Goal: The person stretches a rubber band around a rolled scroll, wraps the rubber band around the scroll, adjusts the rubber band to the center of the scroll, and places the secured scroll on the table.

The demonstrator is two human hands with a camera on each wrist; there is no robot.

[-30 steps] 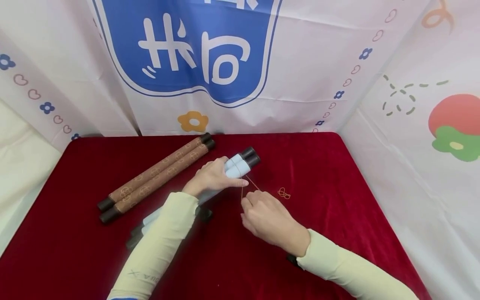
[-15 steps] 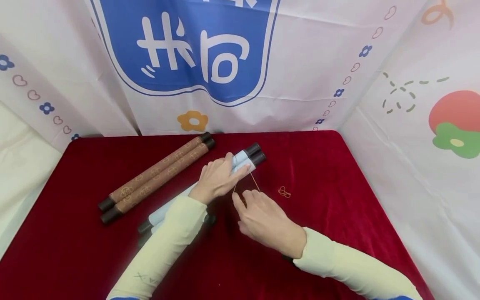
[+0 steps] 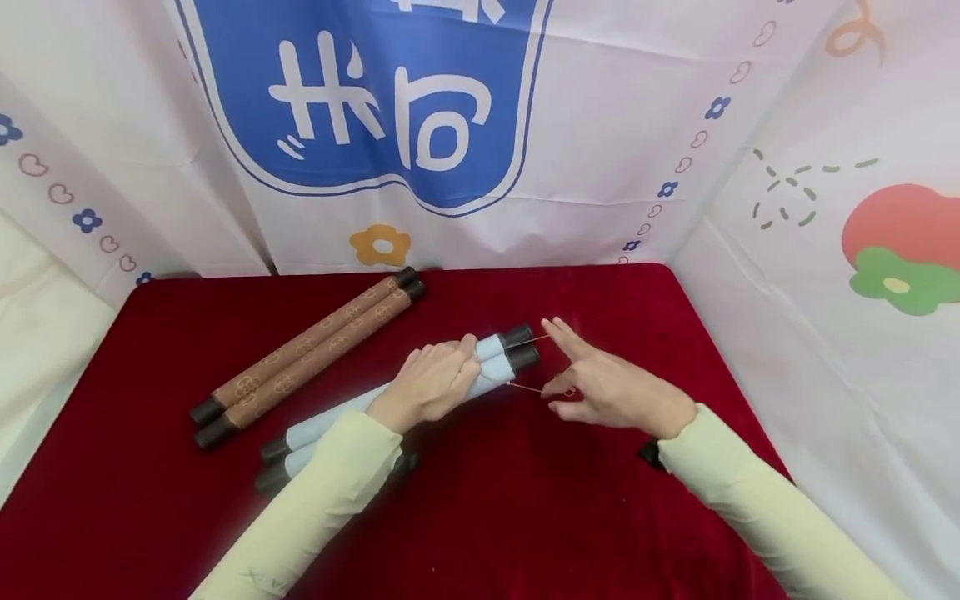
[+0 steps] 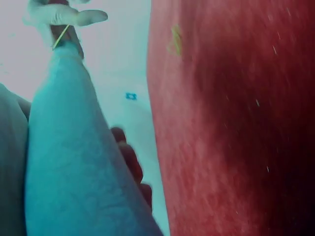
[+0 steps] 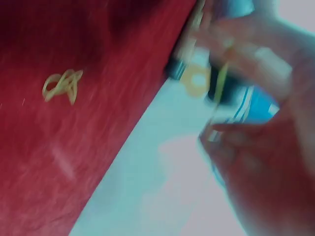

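blue rolls (image 3: 337,415) slant toward the right hand (image 3: 611,387)
left hand (image 3: 431,382) grips them; the right, fingers parted, stretches a band (image 3: 527,387) past their ends

Room: red tablecloth (image 3: 540,517) at near right, also far strip beyond right hand (image 3: 611,387). Blocked: light-blue rolls (image 3: 333,417) across middle, left hand (image 3: 431,383) over them; stretched rubber band (image 3: 528,388) bars gap between rolls and right hand. Lane beside brown rolls (image 3: 307,357) narrow at near end, wider far.
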